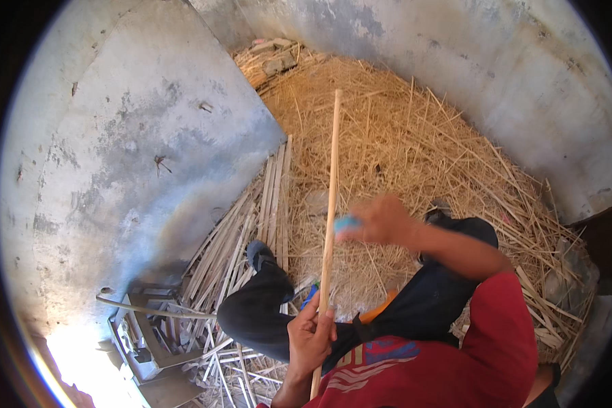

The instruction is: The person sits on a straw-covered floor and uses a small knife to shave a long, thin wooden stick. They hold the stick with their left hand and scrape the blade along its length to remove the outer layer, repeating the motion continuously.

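A long, pale wooden stick [333,163] stands nearly upright in front of me, its lower end near my body. Around its lower part the fingers of my left hand [309,337] are closed. My right hand [382,219], smeared by motion, is beside the middle of the stick. It holds a small blue thing [347,223] at or close to the stick's right side; its kind is too blurred to make out, and whether it touches the wood I cannot tell.
Straw-like shavings [394,129] cover the floor ahead and to the right. Bundles of thin wooden strips [273,197] lie at the left, near my foot. A wooden frame [146,340] stands at lower left. Grey walls [163,136] close in on both sides.
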`<state>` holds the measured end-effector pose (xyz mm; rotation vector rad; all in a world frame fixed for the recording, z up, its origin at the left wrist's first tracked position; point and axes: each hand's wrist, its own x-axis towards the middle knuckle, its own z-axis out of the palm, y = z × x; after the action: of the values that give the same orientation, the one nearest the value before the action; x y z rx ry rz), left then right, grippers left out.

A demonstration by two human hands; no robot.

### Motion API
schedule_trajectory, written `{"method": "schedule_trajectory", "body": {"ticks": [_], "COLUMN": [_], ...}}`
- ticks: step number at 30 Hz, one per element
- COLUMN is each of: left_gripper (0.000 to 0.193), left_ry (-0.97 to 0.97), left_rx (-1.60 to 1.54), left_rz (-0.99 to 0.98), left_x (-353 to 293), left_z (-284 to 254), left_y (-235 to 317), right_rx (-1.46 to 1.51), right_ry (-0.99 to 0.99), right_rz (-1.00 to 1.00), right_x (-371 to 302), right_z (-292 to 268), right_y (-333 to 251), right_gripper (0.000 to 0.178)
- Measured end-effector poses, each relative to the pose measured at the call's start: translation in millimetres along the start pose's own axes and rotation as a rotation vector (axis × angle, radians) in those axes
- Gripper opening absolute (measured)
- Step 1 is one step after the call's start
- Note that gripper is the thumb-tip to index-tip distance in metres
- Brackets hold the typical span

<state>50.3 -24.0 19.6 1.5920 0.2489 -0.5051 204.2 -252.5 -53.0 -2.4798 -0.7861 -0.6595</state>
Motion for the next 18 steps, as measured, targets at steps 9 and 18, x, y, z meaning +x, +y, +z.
{"method": "schedule_trajectory", "body": {"ticks": [9, 18], "left_gripper": [0.045, 0.044], "left_ry": [0.032, 0.043], "left_rx": [0.077, 0.153], "left_rz": [0.009, 0.099], "left_x": [-3.9, -6.0], "left_z": [2.0, 3.2], "left_y": [2.6, 1.5], "right_rx": [0.113, 0.043], "right_ry": [-0.153, -0.119], "right_rz": [0.18, 0.144], "right_x": [2.0, 2.9], "right_z": [-3.8, -1.8], "right_y": [6.0, 8.8], "right_gripper": [0.068, 0.062]}}
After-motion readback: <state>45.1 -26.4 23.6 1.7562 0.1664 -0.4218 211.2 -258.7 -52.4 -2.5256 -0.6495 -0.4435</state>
